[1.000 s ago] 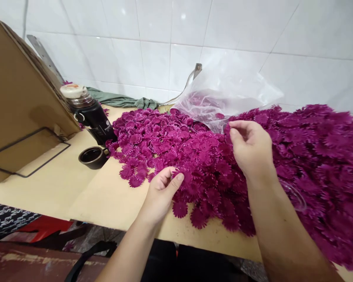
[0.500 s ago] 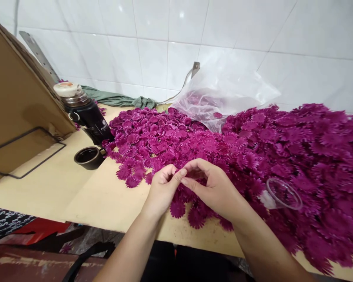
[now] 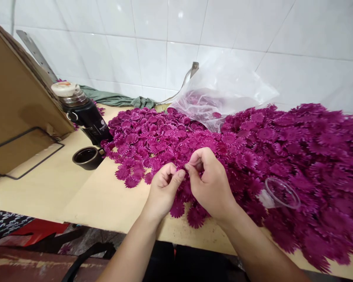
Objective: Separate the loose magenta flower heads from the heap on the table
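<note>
Above the near edge of a heap of magenta artificial flower heads (image 3: 159, 135), my two hands meet almost tip to tip. My left hand (image 3: 163, 188) is closed, thumb against curled fingers. Beside it, my right hand (image 3: 210, 180) pinches with thumb and forefinger. Something small and magenta seems to lie between the fingertips, but it blends into the flowers behind and I cannot make it out. Loose flower heads (image 3: 195, 216) lie on the table just below the hands.
A black thermos (image 3: 90, 117) and a dark cup (image 3: 86, 158) stand at left, near a cardboard box (image 3: 20, 94) and a black wire frame (image 3: 41, 158). A clear plastic bag (image 3: 223, 84) lies behind the heap. A clear plastic cup (image 3: 282, 194) rests on the flowers at right.
My right hand has risen slightly and turned more upright, its fingertips pulling a little away from the left thumb. My left hand stays nearly in place.
</note>
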The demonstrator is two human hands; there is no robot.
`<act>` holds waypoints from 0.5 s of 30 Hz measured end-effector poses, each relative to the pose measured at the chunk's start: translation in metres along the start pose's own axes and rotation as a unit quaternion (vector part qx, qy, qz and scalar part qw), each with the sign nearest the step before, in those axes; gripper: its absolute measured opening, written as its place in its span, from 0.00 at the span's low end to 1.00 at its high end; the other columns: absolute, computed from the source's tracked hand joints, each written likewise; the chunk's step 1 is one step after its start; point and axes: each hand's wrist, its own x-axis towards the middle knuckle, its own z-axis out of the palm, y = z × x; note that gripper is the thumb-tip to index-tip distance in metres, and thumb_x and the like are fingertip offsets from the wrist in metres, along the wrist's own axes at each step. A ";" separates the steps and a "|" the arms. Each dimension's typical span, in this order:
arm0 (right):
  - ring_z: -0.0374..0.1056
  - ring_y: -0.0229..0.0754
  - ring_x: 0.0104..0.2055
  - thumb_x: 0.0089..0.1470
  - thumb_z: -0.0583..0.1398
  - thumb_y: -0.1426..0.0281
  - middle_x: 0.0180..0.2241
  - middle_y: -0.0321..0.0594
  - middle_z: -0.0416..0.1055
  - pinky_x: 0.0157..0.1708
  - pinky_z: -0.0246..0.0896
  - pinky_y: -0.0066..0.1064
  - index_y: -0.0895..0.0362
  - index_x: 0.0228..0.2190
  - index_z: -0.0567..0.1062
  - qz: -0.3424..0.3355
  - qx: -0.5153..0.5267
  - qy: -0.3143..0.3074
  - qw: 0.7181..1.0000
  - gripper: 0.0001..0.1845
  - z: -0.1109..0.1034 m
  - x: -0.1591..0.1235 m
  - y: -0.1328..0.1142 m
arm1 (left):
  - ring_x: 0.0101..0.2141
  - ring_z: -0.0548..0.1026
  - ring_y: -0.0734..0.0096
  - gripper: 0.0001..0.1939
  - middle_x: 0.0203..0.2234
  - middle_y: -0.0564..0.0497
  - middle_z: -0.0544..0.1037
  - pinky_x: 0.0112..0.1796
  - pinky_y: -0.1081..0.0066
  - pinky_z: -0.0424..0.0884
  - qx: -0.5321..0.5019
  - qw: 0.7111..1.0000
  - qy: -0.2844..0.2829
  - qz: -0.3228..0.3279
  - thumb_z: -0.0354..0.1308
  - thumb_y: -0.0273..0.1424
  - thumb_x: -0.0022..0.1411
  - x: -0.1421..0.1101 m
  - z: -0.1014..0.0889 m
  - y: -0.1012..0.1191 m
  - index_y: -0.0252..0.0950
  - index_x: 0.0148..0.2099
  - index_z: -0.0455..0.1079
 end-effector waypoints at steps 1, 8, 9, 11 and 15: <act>0.59 0.38 0.26 0.46 0.54 0.79 0.23 0.33 0.61 0.28 0.57 0.32 0.54 0.23 0.59 -0.010 -0.021 0.040 0.999 0.09 -0.001 0.007 0.004 | 0.21 0.53 0.78 0.22 0.18 0.59 0.56 0.23 0.76 0.53 0.004 1.000 -0.004 0.019 0.61 0.46 0.51 -0.002 -0.001 0.001 0.37 0.23 0.56; 0.62 0.38 0.26 0.44 0.58 0.78 0.25 0.36 0.64 0.28 0.60 0.32 0.56 0.28 0.66 0.073 0.106 0.144 0.981 0.08 -0.028 0.046 0.027 | 0.25 0.61 0.77 0.14 0.22 0.57 0.63 0.28 0.76 0.60 0.043 0.997 0.006 0.062 0.59 0.38 0.55 -0.010 -0.015 0.009 0.36 0.25 0.62; 0.62 0.37 0.27 0.44 0.58 0.78 0.25 0.36 0.66 0.28 0.61 0.31 0.56 0.29 0.68 0.085 0.139 0.086 0.983 0.07 -0.028 0.043 0.024 | 0.26 0.63 0.76 0.11 0.23 0.56 0.66 0.29 0.75 0.62 0.047 0.998 0.008 0.042 0.60 0.37 0.54 -0.008 -0.014 0.010 0.36 0.27 0.65; 0.63 0.37 0.28 0.46 0.57 0.76 0.27 0.37 0.69 0.29 0.62 0.31 0.57 0.31 0.71 0.104 0.192 -0.030 0.975 0.08 -0.024 0.033 0.016 | 0.31 0.68 0.73 0.08 0.29 0.53 0.71 0.34 0.73 0.65 0.068 0.998 0.001 0.007 0.61 0.34 0.53 -0.001 -0.011 0.011 0.36 0.35 0.68; 0.62 0.35 0.27 0.47 0.57 0.72 0.27 0.34 0.68 0.31 0.61 0.30 0.56 0.37 0.73 0.145 0.263 -0.143 0.943 0.12 -0.016 0.015 0.009 | 0.41 0.71 0.68 0.15 0.39 0.47 0.73 0.45 0.67 0.66 0.107 0.994 0.026 0.015 0.59 0.28 0.52 0.012 -0.004 0.008 0.35 0.44 0.68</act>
